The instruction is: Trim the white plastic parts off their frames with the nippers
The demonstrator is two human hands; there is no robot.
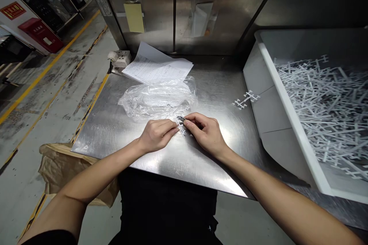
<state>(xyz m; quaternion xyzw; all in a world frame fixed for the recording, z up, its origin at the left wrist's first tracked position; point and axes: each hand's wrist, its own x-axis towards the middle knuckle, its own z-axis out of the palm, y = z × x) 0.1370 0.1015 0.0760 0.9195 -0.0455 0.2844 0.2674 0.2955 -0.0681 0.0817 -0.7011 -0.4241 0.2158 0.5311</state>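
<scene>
Taking the hands as the clock's centre, 12 straight ahead: the red sign at 10 bears yellow characters, and the red box beside it pale ones – all too blurred to read. At 11 a label on the metal post and the print on the papers are too small to make out; a yellow note hangs on the panel above them.

The socket sits at the papers' left edge. A clear bag lies just beyond the hands, overlapping the papers' near edge. At 3 the bin, heaped with white pieces, closes off that side; a loose piece lies at 2, by its wall. A brown bag is below the table at 8.

At the centre, the left hand pinches the white frame; the right hand has thumb and finger together on a dark bit at its top – whether they touch, I cannot tell.
</scene>
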